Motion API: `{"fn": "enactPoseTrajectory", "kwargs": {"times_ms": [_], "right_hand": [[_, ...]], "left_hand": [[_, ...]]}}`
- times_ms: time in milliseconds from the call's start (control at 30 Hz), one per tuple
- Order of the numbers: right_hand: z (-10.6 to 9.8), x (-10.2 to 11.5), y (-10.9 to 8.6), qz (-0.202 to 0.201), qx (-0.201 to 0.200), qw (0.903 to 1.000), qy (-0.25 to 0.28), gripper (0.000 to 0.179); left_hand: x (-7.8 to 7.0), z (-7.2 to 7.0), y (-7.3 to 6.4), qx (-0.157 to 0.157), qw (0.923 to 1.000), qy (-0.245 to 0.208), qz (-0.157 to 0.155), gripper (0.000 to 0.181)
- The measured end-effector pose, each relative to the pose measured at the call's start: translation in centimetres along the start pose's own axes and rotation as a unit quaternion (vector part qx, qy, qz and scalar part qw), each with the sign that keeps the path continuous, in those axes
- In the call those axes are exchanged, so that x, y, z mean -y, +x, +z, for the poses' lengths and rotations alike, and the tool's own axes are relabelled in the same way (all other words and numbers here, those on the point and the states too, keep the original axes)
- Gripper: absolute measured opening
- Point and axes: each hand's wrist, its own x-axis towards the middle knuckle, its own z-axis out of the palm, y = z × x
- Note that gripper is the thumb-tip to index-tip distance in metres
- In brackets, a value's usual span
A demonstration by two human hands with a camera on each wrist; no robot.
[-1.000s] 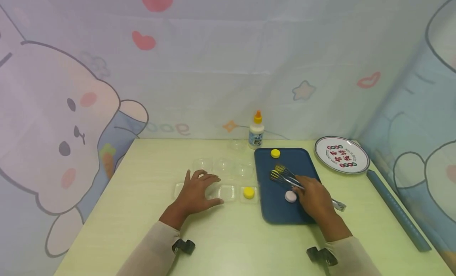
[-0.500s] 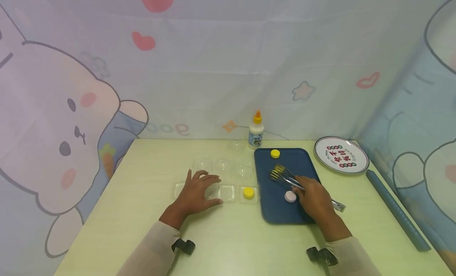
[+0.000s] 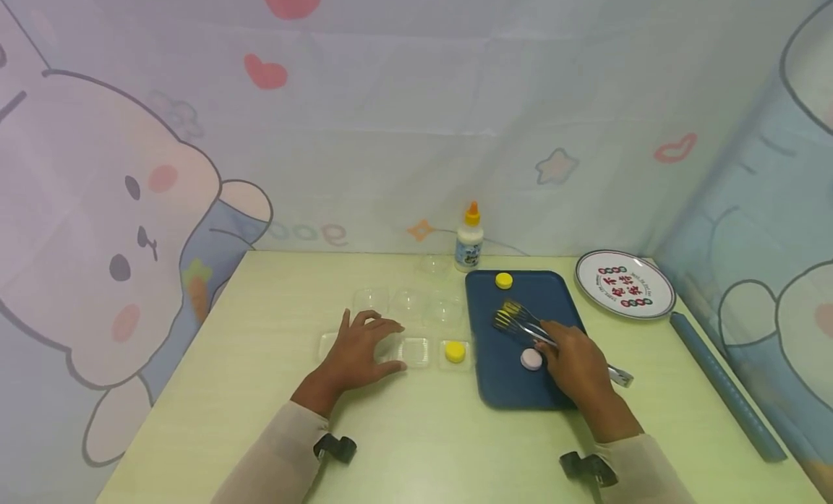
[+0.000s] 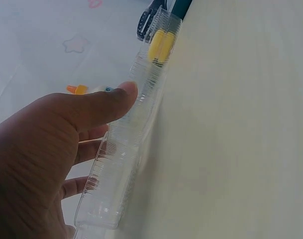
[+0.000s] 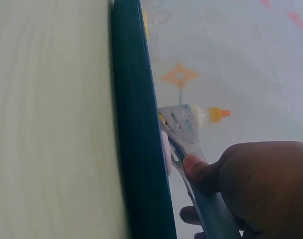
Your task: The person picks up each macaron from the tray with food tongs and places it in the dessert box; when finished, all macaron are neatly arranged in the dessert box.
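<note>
My left hand [image 3: 356, 352] straddles a clear plastic macaron box [image 3: 413, 352], thumb at its near edge and fingers on the far side, as the left wrist view shows. One yellow macaron [image 3: 455, 352] sits in the box's rightmost compartment. Over the dark blue tray [image 3: 494, 388], my right hand [image 3: 575, 363] grips metal tongs [image 3: 536, 333] with slotted ends. A yellow macaron [image 3: 502, 315] shows at those ends, partly hidden by them. Close to the right fingers lies a pale pink macaron [image 3: 531, 359]; another yellow macaron [image 3: 504, 280] lies near the tray's far edge.
Domed clear lids [image 3: 408, 301] stand behind the box compartments. A white bottle [image 3: 469, 245] with an orange tip is behind the tray. To the right are a printed plate [image 3: 626, 283] and a long blue-grey strip [image 3: 725, 385] along the table's edge.
</note>
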Motion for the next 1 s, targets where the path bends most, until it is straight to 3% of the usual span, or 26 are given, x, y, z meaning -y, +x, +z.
{"fn": "enactPoseTrajectory", "kwargs": {"times_ms": [200, 633, 1000], "right_hand": [[-0.4, 0.6, 0.1, -0.015, -0.022, 0.9996, -0.002, 0.042], [-0.6, 2.6, 0.5, -0.089, -0.081, 0.9927, -0.007, 0.038], [-0.3, 5.6, 0.8, -0.125, -0.07, 0.9897, -0.002, 0.038]], "left_hand": [[-0.1, -0.2, 0.0, 0.003, 1.0, -0.007, -0.003, 0.061], [-0.2, -0.1, 0.0, 0.004, 0.9999, -0.011, -0.006, 0.061], [-0.3, -0.3, 0.0, 0.004, 0.9999, -0.011, -0.006, 0.06]]}}
